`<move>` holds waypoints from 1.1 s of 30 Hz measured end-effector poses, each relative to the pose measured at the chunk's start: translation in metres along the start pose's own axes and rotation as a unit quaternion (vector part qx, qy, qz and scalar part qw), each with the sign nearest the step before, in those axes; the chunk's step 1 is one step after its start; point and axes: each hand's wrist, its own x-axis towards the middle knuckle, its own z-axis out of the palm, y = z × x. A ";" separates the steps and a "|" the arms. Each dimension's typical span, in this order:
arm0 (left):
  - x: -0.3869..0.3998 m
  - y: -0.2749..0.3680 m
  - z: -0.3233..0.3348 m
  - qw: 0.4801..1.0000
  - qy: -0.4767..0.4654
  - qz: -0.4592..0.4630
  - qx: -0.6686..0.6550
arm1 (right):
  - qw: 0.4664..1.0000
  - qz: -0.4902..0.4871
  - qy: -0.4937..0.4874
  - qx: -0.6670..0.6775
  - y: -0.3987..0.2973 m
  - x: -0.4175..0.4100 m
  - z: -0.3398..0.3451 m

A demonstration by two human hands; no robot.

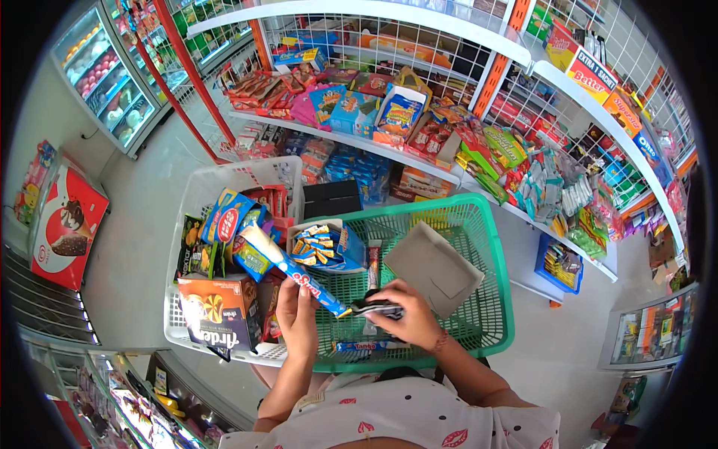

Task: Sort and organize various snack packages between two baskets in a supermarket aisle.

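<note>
A long blue Tango snack packet (303, 279) is pinched in my left hand (297, 317), slanting down to the right. My right hand (412, 314) is closed around a black hand tool (378, 307), perhaps a stapler, whose tip meets the packet's lower end. Both hands are over a green plastic basket (502, 280). Inside it lie an upturned grey cardboard box (432, 269), an upright-lying red and white packet (374, 261) and another blue Tango packet (364, 346). An open blue box of small yellow-and-blue packets (317, 245) stands at the basket's left end.
Left of the green basket is a white plastic basket (173, 297) filled with snack packs and an Arden box (219, 314). Beyond stand white wire-backed shelves (348, 137) of sweets. A blue tray (541, 264) is at the right, a red ice-cream freezer (73, 224) at the far left.
</note>
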 end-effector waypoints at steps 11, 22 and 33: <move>-0.013 -0.020 0.021 0.983 -0.135 0.072 0.102 | 0.987 -0.109 0.106 0.052 -0.047 0.024 0.021; -0.019 -0.010 0.016 0.944 -0.210 0.071 0.244 | 0.969 -0.093 0.227 -0.005 -0.041 0.055 -0.006; -0.009 -0.016 -0.001 0.957 -0.177 0.145 0.177 | 0.993 -0.102 0.047 0.046 -0.045 0.023 0.026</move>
